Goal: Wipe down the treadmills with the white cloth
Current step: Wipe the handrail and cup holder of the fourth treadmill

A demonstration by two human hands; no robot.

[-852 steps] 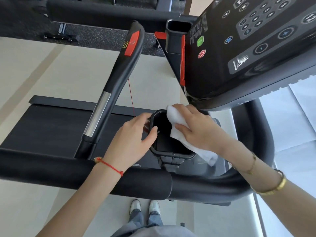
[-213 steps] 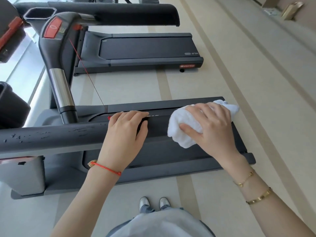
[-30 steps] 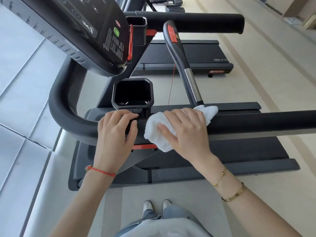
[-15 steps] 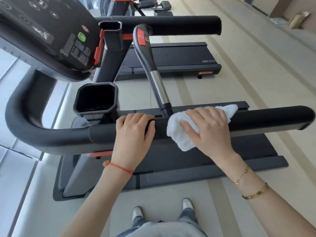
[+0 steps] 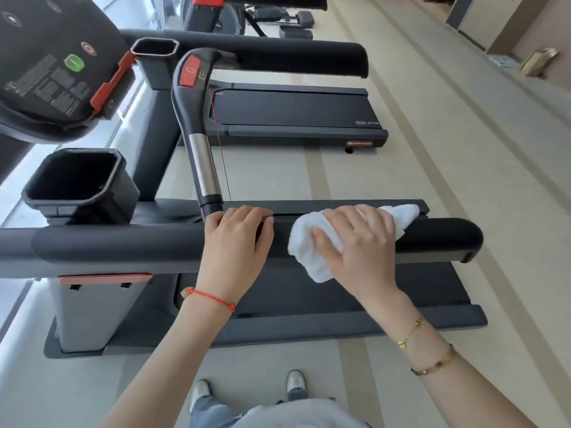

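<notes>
The near treadmill's black padded handrail (image 5: 123,245) runs across the middle of the view. My right hand (image 5: 358,245) holds the white cloth (image 5: 304,242) wrapped over the rail near its right end, fingers curled over the top and thumb on the near side. A tail of the cloth sticks out past my fingers at the far right. My left hand (image 5: 238,242) grips the same rail just left of the cloth, fingers curled over it. The walking belt (image 5: 355,288) lies below the rail.
The console (image 5: 52,66) and a black cup holder (image 5: 77,180) stand at left. An upright grip (image 5: 197,128) with a red button and red cord rises behind my left hand. A second treadmill (image 5: 293,112) stands beyond. My feet (image 5: 247,393) are on the tan floor.
Both hands have slid right along the handrail since a second ago, from beside the cup holder toward the rail's free end. The view has turned right with them.
</notes>
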